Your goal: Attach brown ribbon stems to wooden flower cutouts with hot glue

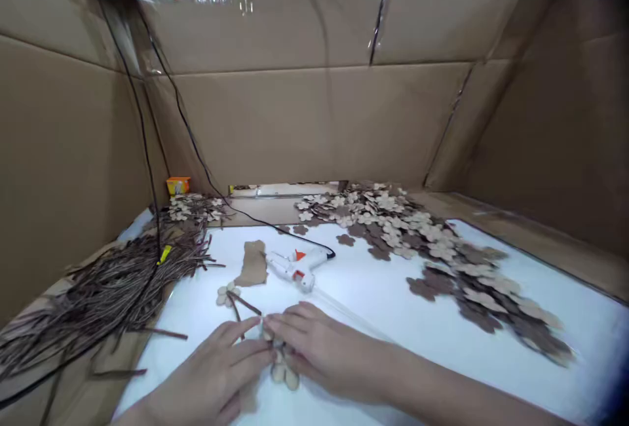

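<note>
You have the fingers of your left hand point(223, 367) and right hand point(319, 347) pinching a beige flower piece point(284, 373) near the white table's point(378, 295) front edge, nearer you than the glue gun point(304, 280), with brown strips point(132, 282) along the left edge.

Bare tabletop point(378, 285) offers passage between two obstacles, the glue gun point(305, 269) and the flower pile point(417, 232).

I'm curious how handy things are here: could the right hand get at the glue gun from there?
Probably yes: the glue gun lies just beyond the right hand, and nothing visibly blocks the way, though that hand seems busy at a pale flower.
</note>
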`<move>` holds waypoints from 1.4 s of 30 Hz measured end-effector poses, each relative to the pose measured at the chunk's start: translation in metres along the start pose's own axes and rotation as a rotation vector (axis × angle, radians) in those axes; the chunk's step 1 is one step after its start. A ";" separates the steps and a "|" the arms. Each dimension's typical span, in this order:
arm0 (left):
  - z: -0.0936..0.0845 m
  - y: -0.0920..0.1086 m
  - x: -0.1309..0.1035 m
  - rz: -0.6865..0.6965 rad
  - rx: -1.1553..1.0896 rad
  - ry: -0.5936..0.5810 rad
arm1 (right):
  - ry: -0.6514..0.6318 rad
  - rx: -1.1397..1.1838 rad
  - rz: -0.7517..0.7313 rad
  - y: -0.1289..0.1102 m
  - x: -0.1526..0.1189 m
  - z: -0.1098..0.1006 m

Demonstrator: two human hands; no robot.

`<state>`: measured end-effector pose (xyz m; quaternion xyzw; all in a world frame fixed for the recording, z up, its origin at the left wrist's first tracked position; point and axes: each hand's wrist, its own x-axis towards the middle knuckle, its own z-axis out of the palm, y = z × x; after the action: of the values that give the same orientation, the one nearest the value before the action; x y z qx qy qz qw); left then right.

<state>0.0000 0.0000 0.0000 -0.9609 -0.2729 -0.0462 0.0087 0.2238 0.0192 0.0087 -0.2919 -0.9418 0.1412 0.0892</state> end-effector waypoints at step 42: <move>0.006 -0.034 -0.016 -0.193 -0.353 0.000 | 0.011 0.089 -0.090 0.095 -0.037 -0.025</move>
<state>-0.0306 0.0212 -0.0079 -0.9168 -0.3516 -0.0941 -0.1644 0.3104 0.0787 -0.0008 -0.2456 -0.9463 0.1772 0.1134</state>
